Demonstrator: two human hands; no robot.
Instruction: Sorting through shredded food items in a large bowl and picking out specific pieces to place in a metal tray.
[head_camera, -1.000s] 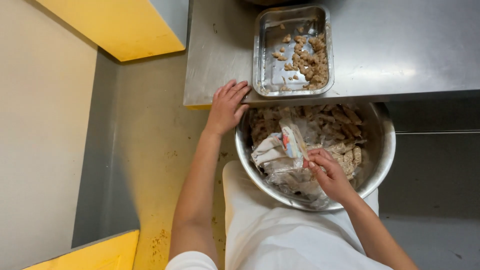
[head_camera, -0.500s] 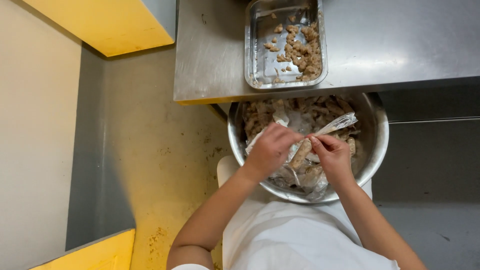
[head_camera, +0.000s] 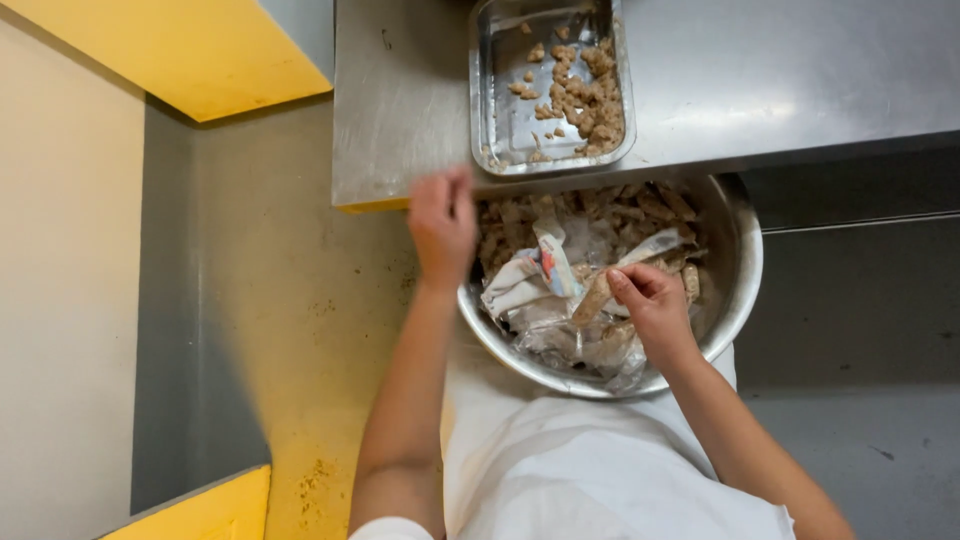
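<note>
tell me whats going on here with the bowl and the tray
A person stands over a big steel bowl full of brownish food pieces and crumpled plastic wrappers. The right hand pinches one wrapped stick over the bowl. The left hand, blurred, is by the edge of the steel counter, beside a rectangular tray holding loose pieces.

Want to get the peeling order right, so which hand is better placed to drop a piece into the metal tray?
Probably the left hand: it is raised at the counter edge beside the rectangular metal tray. The right hand sits low over the round steel bowl, pinching a brown stick by its clear wrapper.
</note>
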